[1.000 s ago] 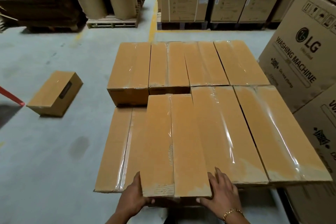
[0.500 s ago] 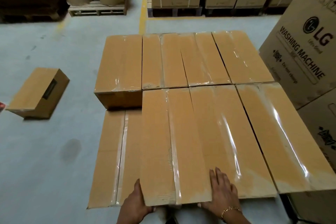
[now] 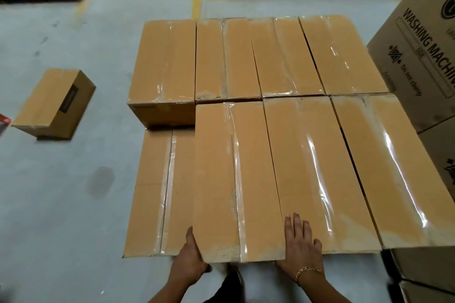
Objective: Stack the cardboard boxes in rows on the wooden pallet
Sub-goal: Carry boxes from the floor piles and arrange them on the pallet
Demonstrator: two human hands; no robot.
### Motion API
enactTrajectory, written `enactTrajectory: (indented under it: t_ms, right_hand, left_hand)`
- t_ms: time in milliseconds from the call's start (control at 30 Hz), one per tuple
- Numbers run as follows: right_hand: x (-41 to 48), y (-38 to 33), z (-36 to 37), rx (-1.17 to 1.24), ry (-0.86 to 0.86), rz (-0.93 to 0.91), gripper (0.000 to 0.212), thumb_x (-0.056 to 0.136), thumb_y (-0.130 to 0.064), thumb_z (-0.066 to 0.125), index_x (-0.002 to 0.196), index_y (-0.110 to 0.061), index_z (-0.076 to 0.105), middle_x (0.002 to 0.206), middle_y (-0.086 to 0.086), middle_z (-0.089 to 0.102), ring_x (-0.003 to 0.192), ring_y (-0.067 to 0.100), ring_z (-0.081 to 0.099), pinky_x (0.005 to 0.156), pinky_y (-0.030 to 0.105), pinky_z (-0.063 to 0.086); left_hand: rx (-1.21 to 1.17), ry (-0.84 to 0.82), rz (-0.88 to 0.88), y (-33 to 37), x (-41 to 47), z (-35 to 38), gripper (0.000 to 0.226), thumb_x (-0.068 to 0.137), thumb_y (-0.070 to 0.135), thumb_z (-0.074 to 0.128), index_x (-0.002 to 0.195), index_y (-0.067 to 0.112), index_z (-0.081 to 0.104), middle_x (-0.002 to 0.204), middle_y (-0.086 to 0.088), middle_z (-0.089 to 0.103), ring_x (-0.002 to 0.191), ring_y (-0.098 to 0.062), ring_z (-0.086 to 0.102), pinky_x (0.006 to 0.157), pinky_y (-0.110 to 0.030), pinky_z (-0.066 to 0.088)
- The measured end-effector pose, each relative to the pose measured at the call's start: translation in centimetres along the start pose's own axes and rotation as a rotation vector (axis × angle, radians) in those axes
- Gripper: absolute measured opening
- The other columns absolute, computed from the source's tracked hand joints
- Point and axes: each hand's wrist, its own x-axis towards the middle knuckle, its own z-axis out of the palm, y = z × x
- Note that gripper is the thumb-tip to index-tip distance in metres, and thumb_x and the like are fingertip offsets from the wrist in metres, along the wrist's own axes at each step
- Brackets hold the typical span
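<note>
L hand (image 3: 190, 261) grips the taped box (image 3: 236, 179) at its near-left corner, thumb up the side, other fingers hidden. R hand (image 3: 301, 251) lies flat, fingers straight and slightly spread, on the neighbour box (image 3: 317, 167). Taped box sits top layer, front row.

Washing-machine carton (image 3: 418, 61) clipped by my right frame edge. Red object (image 3: 4, 119) at left edge, I can't identify. Left hand (image 3: 190, 258) fingers hidden behind box (image 3: 236, 179).
</note>
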Motion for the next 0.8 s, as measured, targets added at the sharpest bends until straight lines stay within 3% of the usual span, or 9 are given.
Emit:
enactTrajectory:
  t_ms: [100, 233, 333, 433, 567, 633, 700, 800]
  right_hand:
    - [0.1, 0.2, 0.4, 0.005, 0.016, -0.006, 0.131, 0.068, -0.075, 0.066, 0.157, -0.021, -0.013, 0.166, 0.004, -0.015, 0.152, 0.031, 0.002, 0.108, 0.049, 0.035]
    - [0.4, 0.6, 0.7, 0.017, 0.038, -0.010, 0.127, 0.069, -0.076, 0.067, 0.158, -0.024, -0.008, 0.166, 0.001, -0.010, 0.151, 0.029, 0.005, 0.105, 0.049, 0.040]
    - [0.5, 1.0, 0.7, 0.032, 0.021, -0.036, 0.127, 0.069, -0.072, 0.070, 0.158, -0.024, -0.007, 0.166, 0.001, -0.011, 0.151, 0.029, 0.004, 0.107, 0.051, 0.038]
    - [0.1, 1.9, 0.5, 0.074, 0.015, -0.060, 0.125, 0.070, -0.069, 0.072, 0.158, -0.025, -0.005, 0.166, -0.003, -0.009, 0.152, 0.027, 0.006, 0.111, 0.051, 0.034]
    - [-3.0, 3.2, 0.4, 0.142, 0.031, -0.062, 0.116, 0.075, -0.070, 0.067, 0.159, -0.025, 0.000, 0.167, -0.004, -0.005, 0.152, 0.024, 0.010, 0.117, 0.047, 0.028]
    - [-5.1, 3.7, 0.1, 0.153, 0.055, -0.077, 0.112, 0.078, -0.068, 0.066, 0.159, -0.025, 0.001, 0.167, -0.003, -0.003, 0.152, 0.024, 0.011, 0.119, 0.047, 0.026]
    - [-7.3, 3.9, -0.5, 0.156, 0.080, -0.095, 0.108, 0.081, -0.065, 0.065, 0.159, -0.025, 0.003, 0.168, -0.003, -0.001, 0.152, 0.024, 0.012, 0.119, 0.047, 0.025]
    - [-10.4, 3.7, -2.1, 0.141, 0.127, -0.130, 0.103, 0.084, -0.063, 0.063, 0.159, -0.026, 0.005, 0.168, -0.003, 0.000, 0.152, 0.023, 0.013, 0.119, 0.046, 0.025]
  left_hand:
    - [-0.037, 0.037, 0.013, 0.0, -0.1, 0.3, 0.124, 0.067, 0.019, 0.086, 0.157, 0.022, 0.001, 0.107, 0.001, 0.066, 0.086, -0.018, 0.060, 0.069, -0.025, 0.045]
    - [-0.048, 0.113, 0.018, 0.3, 0.0, 0.6, 0.104, 0.070, 0.030, 0.083, 0.152, 0.021, 0.020, 0.116, -0.004, 0.069, 0.099, -0.027, 0.067, 0.073, -0.033, 0.049]
    - [-0.037, 0.103, 0.018, -0.2, 0.2, 0.7, 0.100, 0.071, 0.042, 0.079, 0.149, 0.025, 0.017, 0.119, -0.006, 0.069, 0.105, -0.031, 0.067, 0.081, -0.038, 0.053]
    - [-0.001, 0.063, 0.042, -0.5, -0.8, 0.6, 0.105, 0.070, 0.040, 0.080, 0.151, 0.022, 0.015, 0.125, -0.008, 0.066, 0.106, -0.032, 0.066, 0.085, -0.037, 0.053]
    - [0.023, 0.069, 0.098, -1.1, -3.9, 1.0, 0.086, 0.066, 0.046, 0.081, 0.134, 0.020, 0.035, 0.117, -0.002, 0.062, 0.104, -0.024, 0.063, 0.084, -0.033, 0.051]
    - [0.048, 0.109, 0.129, -1.5, -5.9, 1.1, 0.076, 0.077, 0.037, 0.081, 0.138, 0.017, 0.039, 0.132, -0.008, 0.058, 0.116, -0.025, 0.059, 0.090, -0.029, 0.047]
    - [0.081, 0.170, 0.159, -1.9, -8.0, 0.9, 0.087, 0.085, 0.036, 0.078, 0.154, 0.012, 0.031, 0.154, -0.010, 0.044, 0.136, -0.027, 0.048, 0.103, -0.030, 0.040]
    - [0.096, 0.273, 0.215, -2.6, -11.5, 0.0, 0.097, 0.086, 0.048, 0.075, 0.160, 0.016, 0.022, 0.164, -0.006, 0.032, 0.148, -0.026, 0.034, 0.116, -0.036, 0.032]
